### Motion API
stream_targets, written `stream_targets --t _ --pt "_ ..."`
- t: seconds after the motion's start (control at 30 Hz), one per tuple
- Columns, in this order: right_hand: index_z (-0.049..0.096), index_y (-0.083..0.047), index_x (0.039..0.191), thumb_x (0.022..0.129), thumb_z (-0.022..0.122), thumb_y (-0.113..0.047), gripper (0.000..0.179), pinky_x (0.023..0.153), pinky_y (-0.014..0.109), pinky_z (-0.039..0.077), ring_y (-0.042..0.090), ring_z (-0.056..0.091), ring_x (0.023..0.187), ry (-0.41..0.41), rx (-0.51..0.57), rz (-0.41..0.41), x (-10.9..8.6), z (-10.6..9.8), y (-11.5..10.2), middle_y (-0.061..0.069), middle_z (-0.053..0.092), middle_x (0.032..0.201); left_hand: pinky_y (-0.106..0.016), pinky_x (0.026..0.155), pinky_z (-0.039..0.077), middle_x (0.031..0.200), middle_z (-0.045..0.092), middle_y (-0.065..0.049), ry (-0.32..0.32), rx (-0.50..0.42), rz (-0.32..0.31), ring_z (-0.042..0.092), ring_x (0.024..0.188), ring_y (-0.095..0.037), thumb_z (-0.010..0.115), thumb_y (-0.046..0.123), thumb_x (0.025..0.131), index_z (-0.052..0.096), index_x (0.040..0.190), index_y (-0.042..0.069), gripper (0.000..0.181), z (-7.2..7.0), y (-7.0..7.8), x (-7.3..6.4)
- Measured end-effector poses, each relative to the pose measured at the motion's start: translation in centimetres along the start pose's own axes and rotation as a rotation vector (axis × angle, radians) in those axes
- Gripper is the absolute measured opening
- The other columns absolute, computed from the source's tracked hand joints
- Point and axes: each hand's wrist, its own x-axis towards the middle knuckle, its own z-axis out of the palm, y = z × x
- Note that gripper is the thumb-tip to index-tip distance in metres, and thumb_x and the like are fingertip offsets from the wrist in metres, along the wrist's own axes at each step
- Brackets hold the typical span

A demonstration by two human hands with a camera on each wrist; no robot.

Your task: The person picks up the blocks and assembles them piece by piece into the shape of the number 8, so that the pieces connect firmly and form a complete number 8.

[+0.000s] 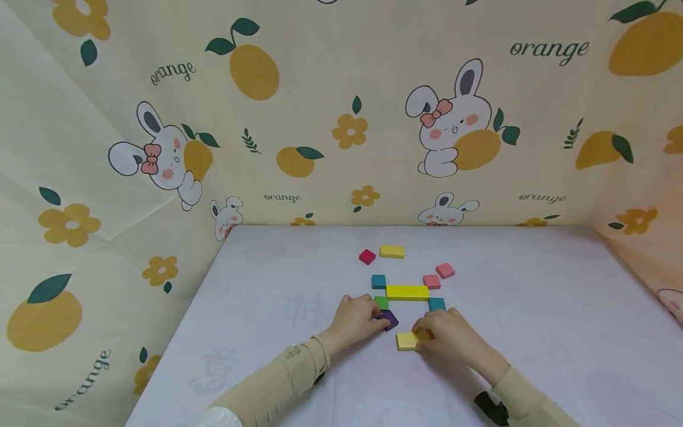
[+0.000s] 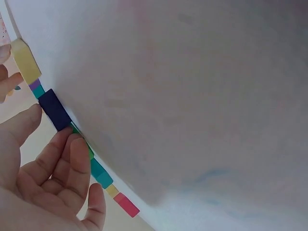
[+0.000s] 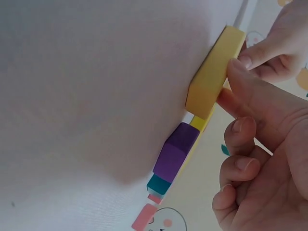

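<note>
My left hand (image 1: 351, 321) pinches a dark purple block (image 1: 392, 319) between thumb and fingers, at the near side of a green block (image 1: 381, 302). In the left wrist view, thumb and fingertips sit at opposite ends of that dark block (image 2: 54, 109). A pale yellow block (image 1: 406, 341), nearest to me, is pinched by my right hand (image 1: 453, 336), which covers its right end. The right wrist view shows the thumb on this yellow block (image 3: 216, 70). Another purple block (image 3: 175, 151) appears beyond it there, hidden by the right hand in the head view.
Beyond the hands lies a long yellow block (image 1: 407, 293), with teal blocks (image 1: 379, 281) at its far left and near right corners. Two pink blocks (image 1: 445, 270) are at its far right. Farther back are a red block (image 1: 367, 257) and a yellow block (image 1: 392, 252). A printed curtain (image 1: 320, 118) hangs behind the white table (image 1: 277, 261).
</note>
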Motion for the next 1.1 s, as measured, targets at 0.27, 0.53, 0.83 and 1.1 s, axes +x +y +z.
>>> stream_targets --t 0.27,0.53,0.83,1.1 --pt "0.073 -0.017 0.092 0.07 0.08 -0.024 0.023 0.069 0.03 0.034 0.008 0.049 0.073 0.015 -0.004 0.032 0.78 0.16 0.36 -0.007 0.069 0.083 -0.025 0.068 0.031 0.075 0.061 0.009 -0.005 0.01 0.003 0.054 0.067 -0.004 0.066 0.047 0.081 0.07 0.082 0.017 0.03 0.07 -0.03 -0.04" --pt "0.073 -0.019 0.093 0.072 0.078 -0.025 0.022 0.069 0.031 0.034 0.007 0.051 0.075 0.033 -0.009 0.026 1.06 0.11 0.66 -0.009 0.07 0.085 -0.025 0.068 0.031 0.075 0.061 0.009 -0.004 0.0 0.005 0.054 0.068 -0.004 0.066 0.047 0.081 0.07 0.082 0.017 0.03 0.15 -0.13 -0.05" --pt "0.073 -0.019 0.093 0.073 0.078 -0.024 0.022 0.07 0.032 0.034 0.008 0.052 0.076 0.042 -0.011 0.016 1.03 0.05 0.75 -0.008 0.07 0.087 -0.024 0.067 0.031 0.075 0.062 0.009 -0.004 0.007 0.002 0.054 0.068 -0.003 0.066 0.047 0.081 0.071 0.083 0.018 0.03 0.23 -0.19 0.1" --pt "0.073 -0.018 0.094 0.073 0.077 -0.028 0.023 0.069 0.032 0.033 0.008 0.049 0.075 0.036 -0.003 0.01 1.03 -0.18 0.78 -0.009 0.069 0.085 -0.024 0.066 0.029 0.077 0.063 0.008 0.001 0.012 0.011 0.055 0.068 -0.005 0.066 0.048 0.081 0.071 0.083 0.017 0.031 0.23 -0.26 -0.03"
